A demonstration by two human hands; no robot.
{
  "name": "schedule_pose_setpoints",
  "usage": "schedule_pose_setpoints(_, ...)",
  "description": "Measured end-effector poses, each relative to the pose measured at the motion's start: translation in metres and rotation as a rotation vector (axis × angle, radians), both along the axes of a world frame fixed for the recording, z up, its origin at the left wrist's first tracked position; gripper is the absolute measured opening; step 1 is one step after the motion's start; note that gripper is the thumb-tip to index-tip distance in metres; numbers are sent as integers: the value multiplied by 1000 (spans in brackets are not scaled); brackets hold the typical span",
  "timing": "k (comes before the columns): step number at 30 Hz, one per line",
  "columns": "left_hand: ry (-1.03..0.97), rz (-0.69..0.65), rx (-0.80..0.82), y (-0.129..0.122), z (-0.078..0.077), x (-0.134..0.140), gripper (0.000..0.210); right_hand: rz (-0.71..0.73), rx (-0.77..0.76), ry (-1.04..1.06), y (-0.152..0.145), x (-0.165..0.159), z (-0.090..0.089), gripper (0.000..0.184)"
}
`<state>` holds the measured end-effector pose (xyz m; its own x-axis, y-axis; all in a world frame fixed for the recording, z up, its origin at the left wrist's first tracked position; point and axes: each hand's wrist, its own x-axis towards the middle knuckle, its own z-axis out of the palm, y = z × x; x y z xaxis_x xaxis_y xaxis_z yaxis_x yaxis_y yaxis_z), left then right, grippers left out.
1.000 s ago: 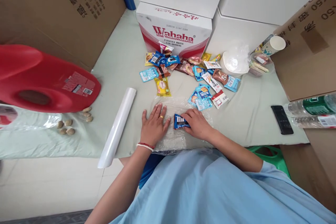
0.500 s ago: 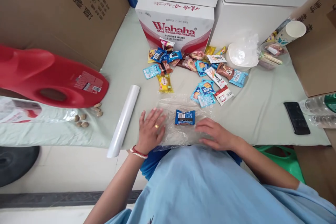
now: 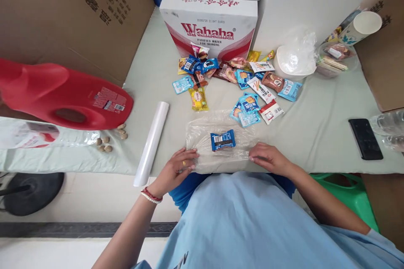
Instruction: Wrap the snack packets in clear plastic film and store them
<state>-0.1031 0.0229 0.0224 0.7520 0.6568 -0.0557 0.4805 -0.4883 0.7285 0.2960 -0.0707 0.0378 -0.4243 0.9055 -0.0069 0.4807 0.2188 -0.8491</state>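
Note:
A thin clear plastic bag [image 3: 217,162] lies spread and wrinkled on the table in front of me. On top of it rests a small blue snack packet [image 3: 222,140]. My left hand [image 3: 176,167] pinches the near left edge of the bag. At the opposite side, my right hand [image 3: 268,159] has its thumb and fingers closed on the bag's right edge. The snack packet lies between my hands, touched by neither. A white roll [image 3: 151,145] lies to the left of my left hand.
Wrapped snacks [image 3: 249,103] are heaped before the Wahaha box [image 3: 208,29]. At right are a white bowl [image 3: 292,71], a paper cup [image 3: 362,29] and a black phone [image 3: 366,139]. A large red jug [image 3: 107,88] lies left, beside several nuts [image 3: 105,143].
Both hands have moved outward to the bag's edges and closed on them; before, they lay with fingers spread over its sides. The bag looks flatter, the blue packet still on it.

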Motion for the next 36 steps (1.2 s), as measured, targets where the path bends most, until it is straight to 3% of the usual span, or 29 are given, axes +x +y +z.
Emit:
schedule_pose_setpoints(5,-55,233,-147,30,20,12,35,-234,-79,38,28,4,17,36)
schedule_pose_setpoints(9,36,397,-77,61,15,32,36,-334,-120,-86,56,-2,11,36)
schedule_pose_setpoints(11,116,517,0,72,6,40,30,-358,-160,-252,64,-5,7,31)
schedule_pose_setpoints(14,161,745,194,74,2,42,37,-390,-183,-615,66,-10,11,25)
schedule_pose_setpoints(16,96,900,371,63,10,42,35,-403,-127,-765,67,-14,19,31)
schedule_pose_setpoints(19,-44,1040,630,30,32,50,21,-382,46,-764,80,-20,32,34)
schedule_pose_setpoints(20,-70,984,671,18,38,57,19,-353,99,-734,89,-24,34,35)
schedule_pose_setpoints(22,-51,670,657,-4,45,78,19,-263,149,-682,112,-33,33,40)
schedule_pose_setpoints(24,43,383,592,-15,42,101,25,-179,129,-681,137,-44,25,50)
schedule_pose_setpoints(26,149,229,513,-15,33,121,32,-126,89,-733,158,-55,15,57)
schedule_pose_setpoints(28,223,184,443,-6,22,133,35,-95,37,-777,174,-63,9,53)
schedule_pose_setpoints(30,255,190,398,4,15,137,38,-57,-22,-775,183,-66,10,35)
schedule_pose_setpoints(32,261,209,386,10,11,137,40,-16,-67,-745,187,-66,16,21)
schedule_pose_setpoints(36,271,277,428,11,12,136,40,12,-38,-630,178,-61,36,19)
